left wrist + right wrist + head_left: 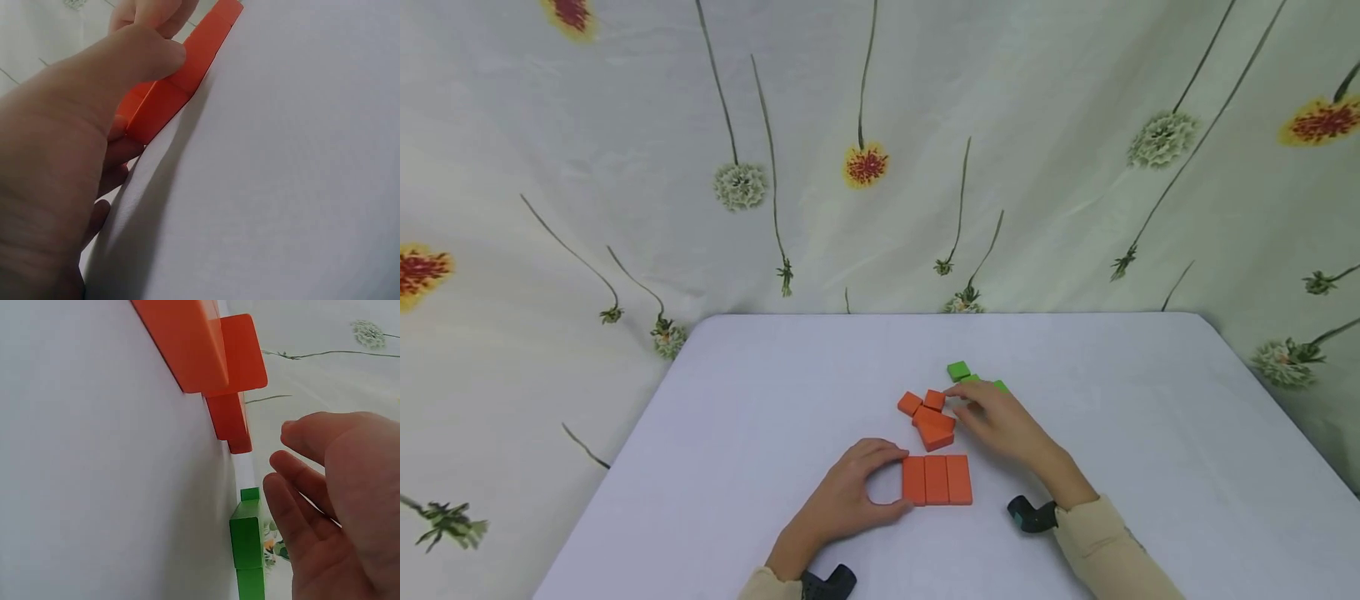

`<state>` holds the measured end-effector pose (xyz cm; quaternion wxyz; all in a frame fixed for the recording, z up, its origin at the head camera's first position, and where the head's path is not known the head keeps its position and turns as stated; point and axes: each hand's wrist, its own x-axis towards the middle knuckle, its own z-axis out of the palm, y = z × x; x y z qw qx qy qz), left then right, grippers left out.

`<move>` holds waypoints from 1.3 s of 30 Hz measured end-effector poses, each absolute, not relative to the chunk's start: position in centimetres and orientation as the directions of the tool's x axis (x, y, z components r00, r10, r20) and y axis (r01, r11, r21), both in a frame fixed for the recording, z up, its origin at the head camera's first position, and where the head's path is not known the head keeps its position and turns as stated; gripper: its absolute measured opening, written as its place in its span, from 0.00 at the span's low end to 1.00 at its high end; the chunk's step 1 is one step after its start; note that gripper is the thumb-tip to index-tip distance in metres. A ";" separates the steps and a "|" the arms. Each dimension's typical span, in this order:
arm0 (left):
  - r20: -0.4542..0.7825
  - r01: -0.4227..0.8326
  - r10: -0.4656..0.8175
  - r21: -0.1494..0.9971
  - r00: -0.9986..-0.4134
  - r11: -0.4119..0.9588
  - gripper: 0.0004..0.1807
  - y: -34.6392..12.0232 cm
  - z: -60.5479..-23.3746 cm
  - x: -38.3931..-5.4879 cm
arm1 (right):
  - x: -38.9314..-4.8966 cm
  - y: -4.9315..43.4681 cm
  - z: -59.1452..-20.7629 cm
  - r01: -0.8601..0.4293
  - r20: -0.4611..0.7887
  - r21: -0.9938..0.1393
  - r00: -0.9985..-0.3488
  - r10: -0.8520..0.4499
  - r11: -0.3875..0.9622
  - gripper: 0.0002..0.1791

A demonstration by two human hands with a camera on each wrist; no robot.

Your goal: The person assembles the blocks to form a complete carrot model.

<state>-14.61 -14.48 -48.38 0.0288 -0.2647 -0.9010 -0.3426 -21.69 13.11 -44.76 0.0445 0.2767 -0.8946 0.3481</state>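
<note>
Two hands [853, 492] [1003, 425], 6+ orange blocks [936, 481], 3+ green blocks [958, 372]

Lighting in the head view is pretty decent tbh, soft and fairly even over the white bench [760, 400] with just faint shading near the hands [857, 492], though the flowered cloth [1045, 75] goes greyer and dimmer toward the lower right, and I can't pin down the light source. Left wrist cam is way duller, with a wide, soft-edged shadow running down the bench beside the hand and the orange blocks [165, 106]. Right wrist is kinda soft too, a blurry grey shadow fading out across the bench beside the green blocks [247, 544].
</note>
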 end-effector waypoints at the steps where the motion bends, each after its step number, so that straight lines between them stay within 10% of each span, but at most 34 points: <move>1: 0.234 0.497 0.456 0.602 -0.858 0.625 0.31 -14.5 -48.3 -14.6 | -21.9 13.0 -44.8 -0.525 0.273 -0.588 -0.845 -0.460 0.616 0.17; 39: 0.187 0.465 0.450 0.595 -0.873 0.655 0.33 -14.4 -48.2 -14.5 | -21.5 12.9 -45.0 -0.369 0.250 -0.573 -0.929 -0.274 0.731 0.11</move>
